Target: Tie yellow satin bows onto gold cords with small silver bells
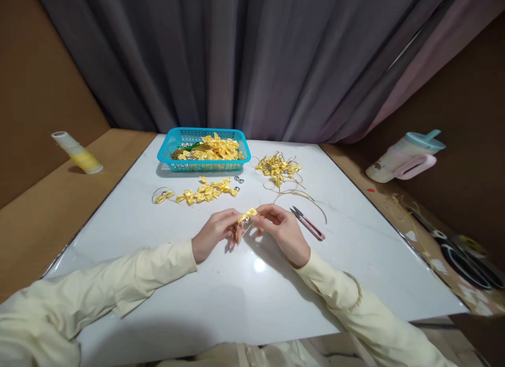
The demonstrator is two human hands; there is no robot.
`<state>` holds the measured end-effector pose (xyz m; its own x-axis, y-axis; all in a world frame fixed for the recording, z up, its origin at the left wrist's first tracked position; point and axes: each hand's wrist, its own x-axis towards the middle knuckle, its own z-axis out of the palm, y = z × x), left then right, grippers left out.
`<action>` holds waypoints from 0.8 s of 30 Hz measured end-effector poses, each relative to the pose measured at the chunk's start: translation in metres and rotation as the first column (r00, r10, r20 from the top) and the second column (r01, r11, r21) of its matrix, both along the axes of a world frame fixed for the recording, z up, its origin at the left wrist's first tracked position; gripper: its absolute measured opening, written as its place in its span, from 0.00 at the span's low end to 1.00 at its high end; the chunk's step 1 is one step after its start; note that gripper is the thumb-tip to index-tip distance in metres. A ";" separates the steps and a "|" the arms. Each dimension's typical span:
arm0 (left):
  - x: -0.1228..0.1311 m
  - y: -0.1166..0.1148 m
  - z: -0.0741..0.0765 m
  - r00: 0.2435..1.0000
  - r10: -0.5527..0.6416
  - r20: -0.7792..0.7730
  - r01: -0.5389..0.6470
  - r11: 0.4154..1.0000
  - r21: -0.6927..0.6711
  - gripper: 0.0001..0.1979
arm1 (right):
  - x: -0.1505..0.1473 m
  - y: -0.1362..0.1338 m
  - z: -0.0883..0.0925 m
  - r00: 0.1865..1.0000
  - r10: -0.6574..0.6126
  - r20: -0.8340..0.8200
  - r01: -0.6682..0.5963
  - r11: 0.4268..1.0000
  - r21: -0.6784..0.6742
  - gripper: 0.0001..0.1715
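My left hand (pixel 215 232) and my right hand (pixel 282 230) meet over the middle of the white table (pixel 355 272). Both pinch one small yellow ribbon bow (pixel 247 215) between their fingertips, the left from the left side, the right from the right. A thin loop hangs under the bow. A row of finished yellow bows (pixel 207 191) lies just beyond my hands. Pink thread snips (pixel 308 223) rest right of my right hand.
A turquoise basket (pixel 165 152) with several yellow bows stands at the back. A tangle of gold cord pieces (pixel 278 168) lies to its right. A white-yellow bottle (pixel 77 152) lies far left, a pink-teal jug (pixel 406 156) far right, black scissors (pixel 460 256) at the right edge.
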<state>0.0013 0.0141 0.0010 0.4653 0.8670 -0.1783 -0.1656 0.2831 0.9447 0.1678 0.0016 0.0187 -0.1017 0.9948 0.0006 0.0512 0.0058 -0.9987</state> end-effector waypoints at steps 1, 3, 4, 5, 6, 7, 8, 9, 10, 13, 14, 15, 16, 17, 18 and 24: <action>0.000 0.000 -0.001 0.999 0.032 -0.034 -0.031 0.999 0.032 0.13 | 0.001 -0.001 0.000 0.997 -0.042 0.059 0.037 0.996 0.075 0.12; 0.000 0.001 -0.002 0.986 0.113 -0.120 -0.096 0.986 0.134 0.13 | 0.002 -0.003 -0.001 0.973 -0.117 0.197 0.059 0.959 0.276 0.09; 0.000 0.001 -0.002 0.975 0.159 -0.157 -0.124 0.970 0.208 0.13 | 0.002 -0.004 -0.002 0.953 -0.150 0.265 0.039 0.923 0.382 0.08; -0.001 0.001 -0.003 0.961 0.204 -0.184 -0.146 0.946 0.289 0.13 | 0.002 -0.006 -0.003 0.929 -0.177 0.326 0.000 0.879 0.477 0.06; -0.001 0.002 -0.003 0.949 0.244 -0.200 -0.158 0.917 0.367 0.12 | 0.002 -0.007 -0.003 0.905 -0.199 0.376 -0.047 0.832 0.553 0.05; -0.001 0.002 -0.002 0.939 0.273 -0.208 -0.162 0.887 0.432 0.11 | 0.001 -0.008 -0.004 0.885 -0.213 0.415 -0.096 0.788 0.609 0.04; -0.002 0.002 -0.002 0.933 0.290 -0.213 -0.159 0.864 0.478 0.11 | 0.001 -0.009 -0.005 0.869 -0.217 0.445 -0.142 0.751 0.644 0.04; -0.002 0.001 -0.002 0.931 0.293 -0.219 -0.149 0.851 0.504 0.11 | 0.000 -0.010 -0.006 0.856 -0.210 0.472 -0.189 0.724 0.664 0.05; -0.002 0.001 -0.002 0.931 0.284 -0.227 -0.133 0.847 0.515 0.11 | -0.001 -0.010 -0.008 0.845 -0.194 0.498 -0.233 0.705 0.670 0.07; -0.002 -0.001 -0.002 0.941 0.232 -0.245 -0.072 0.847 0.527 0.11 | -0.003 -0.009 -0.012 0.809 -0.168 0.563 -0.319 0.680 0.661 0.12; -0.002 -0.002 -0.002 0.943 0.220 -0.251 -0.053 0.841 0.539 0.11 | -0.003 -0.009 -0.013 0.797 -0.172 0.579 -0.332 0.677 0.657 0.13; -0.002 -0.003 -0.002 0.942 0.214 -0.259 -0.035 0.831 0.556 0.11 | -0.003 -0.008 -0.015 0.786 -0.179 0.592 -0.340 0.674 0.655 0.12; -0.001 -0.004 -0.002 0.939 0.210 -0.272 -0.017 0.819 0.573 0.11 | -0.003 -0.008 -0.016 0.777 -0.191 0.600 -0.342 0.672 0.657 0.12; -0.001 -0.005 -0.002 0.936 0.208 -0.286 0.000 0.808 0.589 0.11 | -0.003 -0.008 -0.018 0.770 -0.202 0.605 -0.341 0.671 0.658 0.10; -0.001 -0.005 -0.001 0.931 0.208 -0.299 0.016 0.798 0.602 0.11 | -0.003 -0.007 -0.019 0.768 -0.210 0.605 -0.336 0.672 0.660 0.09; -0.001 -0.006 -0.002 0.915 0.199 -0.350 0.063 0.788 0.613 0.10 | -0.005 -0.006 -0.020 0.854 -0.066 0.516 -0.265 0.799 0.540 0.05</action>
<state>0.0007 0.0081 -0.0011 0.4099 0.8794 0.2421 0.2419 -0.3607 0.9008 0.1632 -0.0043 -0.0009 -0.3506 0.8009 0.4854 0.4889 0.5986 -0.6346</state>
